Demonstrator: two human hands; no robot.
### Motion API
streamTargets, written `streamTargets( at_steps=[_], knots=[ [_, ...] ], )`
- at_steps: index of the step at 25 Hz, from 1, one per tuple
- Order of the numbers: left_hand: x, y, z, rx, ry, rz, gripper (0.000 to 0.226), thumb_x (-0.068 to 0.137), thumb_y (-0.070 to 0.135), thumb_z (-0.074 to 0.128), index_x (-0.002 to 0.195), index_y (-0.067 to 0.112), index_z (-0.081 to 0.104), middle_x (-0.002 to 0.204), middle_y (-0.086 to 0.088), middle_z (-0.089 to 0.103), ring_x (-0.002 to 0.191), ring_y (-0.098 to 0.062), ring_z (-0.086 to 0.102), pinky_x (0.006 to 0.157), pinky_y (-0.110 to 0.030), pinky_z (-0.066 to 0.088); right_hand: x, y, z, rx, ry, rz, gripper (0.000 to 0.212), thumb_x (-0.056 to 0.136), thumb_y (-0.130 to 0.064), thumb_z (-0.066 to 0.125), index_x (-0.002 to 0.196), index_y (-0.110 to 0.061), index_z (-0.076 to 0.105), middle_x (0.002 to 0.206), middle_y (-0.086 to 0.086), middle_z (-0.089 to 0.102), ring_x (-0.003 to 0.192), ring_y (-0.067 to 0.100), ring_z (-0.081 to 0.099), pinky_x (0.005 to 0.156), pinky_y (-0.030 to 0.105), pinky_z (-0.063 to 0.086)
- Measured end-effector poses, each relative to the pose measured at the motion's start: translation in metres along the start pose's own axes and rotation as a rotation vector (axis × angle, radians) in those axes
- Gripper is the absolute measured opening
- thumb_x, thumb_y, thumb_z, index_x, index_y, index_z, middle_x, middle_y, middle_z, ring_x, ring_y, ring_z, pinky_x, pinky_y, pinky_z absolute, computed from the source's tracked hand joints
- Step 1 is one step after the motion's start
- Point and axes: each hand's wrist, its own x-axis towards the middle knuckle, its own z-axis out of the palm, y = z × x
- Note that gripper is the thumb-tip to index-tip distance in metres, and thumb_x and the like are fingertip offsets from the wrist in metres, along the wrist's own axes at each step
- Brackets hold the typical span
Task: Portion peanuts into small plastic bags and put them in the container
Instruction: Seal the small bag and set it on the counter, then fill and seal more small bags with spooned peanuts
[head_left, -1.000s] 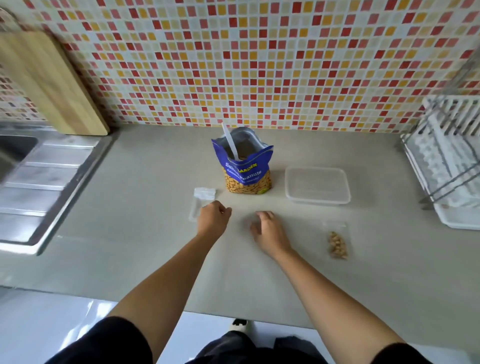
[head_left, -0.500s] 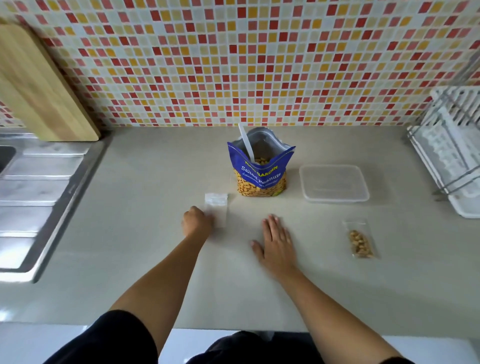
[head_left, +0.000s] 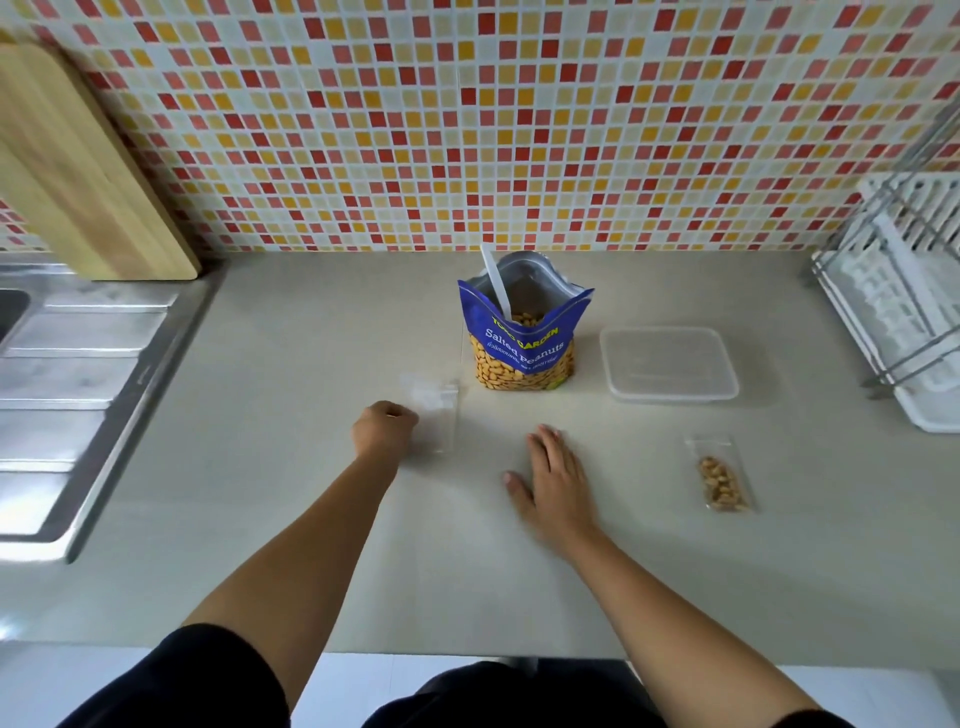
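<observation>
Two hands on the counter: left hand (head_left: 385, 427) fisted beside empty bags (head_left: 435, 415), right hand (head_left: 555, 474) flat, grip apart

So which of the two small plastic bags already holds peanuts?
The small bag right of the right hand; the bag by the left hand looks empty.

Peanut pouch (head_left: 522, 343), blue front panel: white lettering "Salted Peanuts"; above it a yellow brand line ending "GARDEN" (first word creased, not legible). Beneath, one small line of white script, too fine to read. No other readable text.
</observation>
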Motion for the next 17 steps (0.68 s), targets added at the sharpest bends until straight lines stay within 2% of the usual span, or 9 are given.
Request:
streamTargets(
  at_steps=[1, 3, 6, 7, 10, 11, 13, 15, 17],
  knots=[
    [-0.006, 0.002, -0.001, -0.131, -0.062, 0.007, 0.01, 0.082, 0.012, 0.055, 0.075, 0.014, 0.062, 0.072, -0.005, 0.061, 0.065, -0.02, 0.055, 0.054, -0.024, 0.039, 0.003, -0.003, -0.004, 0.094, 0.037, 0.035, 0.076, 0.083, -0.056, 0.026, 0.133, -0.002, 0.045, 0.142, 0.016, 0.044, 0.134, 0.03, 0.039, 0.111, 0.037, 0.028],
    [-0.018, 0.003, 0.0, -0.343, -0.219, 0.01, 0.013, 0.082, 0.008, 0.057, 0.07, 0.014, 0.058, 0.065, -0.004, 0.058, 0.06, -0.016, 0.05, 0.049, -0.023, 0.029, 0.01, -0.017, -0.015, 0.349, 0.134, 0.146, 0.064, 0.087, -0.053, 0.039, 0.126, -0.004, 0.051, 0.127, 0.013, 0.056, 0.119, 0.028, 0.052, 0.1, 0.032, 0.038],
    [-0.036, 0.004, 0.006, -0.414, -0.374, 0.041, 0.01, 0.082, 0.009, 0.062, 0.074, 0.014, 0.058, 0.073, -0.004, 0.063, 0.063, -0.013, 0.053, 0.05, -0.023, 0.026, 0.021, -0.041, -0.032, 0.86, 0.02, 0.35, 0.042, 0.088, -0.044, 0.057, 0.115, -0.011, 0.058, 0.104, 0.002, 0.065, 0.1, 0.017, 0.061, 0.081, 0.021, 0.043],
    [-0.041, 0.005, 0.009, -0.404, -0.406, 0.054, 0.01, 0.083, 0.01, 0.063, 0.076, 0.015, 0.058, 0.075, -0.003, 0.064, 0.063, -0.011, 0.054, 0.05, -0.023, 0.026, 0.024, -0.046, -0.034, 0.941, 0.003, 0.361, 0.035, 0.086, -0.041, 0.061, 0.108, -0.013, 0.059, 0.097, -0.001, 0.065, 0.093, 0.015, 0.062, 0.075, 0.017, 0.043],
    [-0.051, 0.007, 0.016, -0.352, -0.482, 0.086, 0.014, 0.083, 0.013, 0.064, 0.073, 0.018, 0.056, 0.076, -0.001, 0.06, 0.065, -0.01, 0.053, 0.051, -0.024, 0.025, 0.027, -0.048, -0.039, 0.983, 0.074, 0.319, 0.016, 0.082, -0.021, 0.07, 0.094, -0.016, 0.061, 0.083, -0.002, 0.064, 0.078, 0.013, 0.06, 0.065, 0.008, 0.044],
    [-0.052, 0.008, 0.016, -0.357, -0.493, 0.089, 0.015, 0.084, 0.013, 0.063, 0.073, 0.019, 0.055, 0.076, 0.001, 0.059, 0.068, -0.01, 0.053, 0.053, -0.024, 0.026, 0.028, -0.046, -0.042, 0.992, 0.092, 0.303, 0.013, 0.081, -0.015, 0.07, 0.092, -0.015, 0.063, 0.082, -0.001, 0.064, 0.078, 0.014, 0.06, 0.067, 0.01, 0.046],
    [-0.05, 0.016, 0.014, -0.512, -0.492, 0.065, 0.011, 0.087, 0.011, 0.058, 0.079, 0.017, 0.059, 0.079, 0.001, 0.062, 0.074, -0.013, 0.054, 0.056, -0.022, 0.031, 0.03, -0.039, -0.05, 1.003, 0.064, 0.27, 0.009, 0.081, -0.011, 0.069, 0.089, -0.014, 0.067, 0.08, -0.001, 0.066, 0.078, 0.014, 0.061, 0.073, 0.021, 0.049],
    [-0.045, 0.029, 0.005, -0.713, -0.494, 0.033, 0.013, 0.092, 0.01, 0.051, 0.088, 0.013, 0.063, 0.08, 0.0, 0.066, 0.071, -0.012, 0.058, 0.058, -0.018, 0.04, 0.03, -0.034, -0.065, 1.004, 0.01, 0.226, 0.013, 0.082, -0.009, 0.067, 0.084, -0.022, 0.069, 0.074, -0.008, 0.064, 0.07, 0.009, 0.057, 0.069, 0.023, 0.045],
    [-0.041, 0.041, -0.007, -0.735, -0.542, 0.072, 0.014, 0.093, 0.009, 0.051, 0.092, 0.01, 0.065, 0.076, 0.0, 0.07, 0.067, -0.011, 0.061, 0.059, -0.015, 0.049, 0.03, -0.03, -0.082, 1.007, -0.016, 0.2, 0.019, 0.084, -0.009, 0.062, 0.078, -0.026, 0.07, 0.065, -0.013, 0.058, 0.061, 0.009, 0.048, 0.061, 0.022, 0.04]
  ],
)
